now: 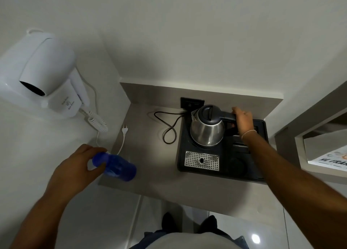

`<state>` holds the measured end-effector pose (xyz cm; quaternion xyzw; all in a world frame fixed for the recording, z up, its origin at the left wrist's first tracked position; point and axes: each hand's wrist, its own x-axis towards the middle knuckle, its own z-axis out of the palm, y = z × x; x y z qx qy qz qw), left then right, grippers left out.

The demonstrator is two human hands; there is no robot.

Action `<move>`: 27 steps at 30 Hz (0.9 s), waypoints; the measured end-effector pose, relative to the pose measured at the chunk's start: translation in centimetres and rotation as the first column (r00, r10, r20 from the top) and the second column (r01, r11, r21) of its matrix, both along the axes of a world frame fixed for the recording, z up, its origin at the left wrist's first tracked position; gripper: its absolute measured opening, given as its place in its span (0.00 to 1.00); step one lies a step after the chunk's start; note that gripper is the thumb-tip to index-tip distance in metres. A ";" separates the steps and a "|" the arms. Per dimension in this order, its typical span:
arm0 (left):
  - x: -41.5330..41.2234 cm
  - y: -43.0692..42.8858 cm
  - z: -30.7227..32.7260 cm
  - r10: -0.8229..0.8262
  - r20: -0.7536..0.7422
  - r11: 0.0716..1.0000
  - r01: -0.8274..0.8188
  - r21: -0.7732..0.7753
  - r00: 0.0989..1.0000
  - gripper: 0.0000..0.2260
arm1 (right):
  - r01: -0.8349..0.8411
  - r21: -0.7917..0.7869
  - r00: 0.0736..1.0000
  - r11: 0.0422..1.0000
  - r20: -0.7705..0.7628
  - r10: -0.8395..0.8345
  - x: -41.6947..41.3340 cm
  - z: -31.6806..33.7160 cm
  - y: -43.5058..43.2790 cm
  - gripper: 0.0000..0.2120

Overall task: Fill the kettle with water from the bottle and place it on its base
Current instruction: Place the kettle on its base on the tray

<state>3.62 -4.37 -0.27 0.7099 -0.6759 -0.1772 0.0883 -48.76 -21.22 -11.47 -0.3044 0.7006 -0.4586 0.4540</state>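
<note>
A steel kettle point(207, 130) with a dark lid stands on a black tray point(221, 170) on a grey shelf. Its lid looks closed. My right hand point(243, 120) is wrapped around the kettle's black handle on the right side. The base under the kettle is hidden by its body. A blue translucent bottle point(117, 167) is tilted, bottom pointing right, above the shelf's left front corner. My left hand point(80, 164) grips it at the neck end, and the cap is hidden by my fingers.
A black cord point(169, 125) loops from the kettle toward a dark wall socket point(191, 102). A perforated metal drip grate point(201, 160) sits at the tray's front. A white wall hair dryer point(43, 70) hangs left, its white plug point(124, 130) lying on the shelf point(150, 175).
</note>
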 end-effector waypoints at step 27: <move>-6.6 0.7 -0.6 -0.078 -0.007 0.922 0.069 -0.382 0.997 0.24 | -0.159 0.069 0.902 0.985 -0.396 0.174 0.9 3.0 0.7 0.21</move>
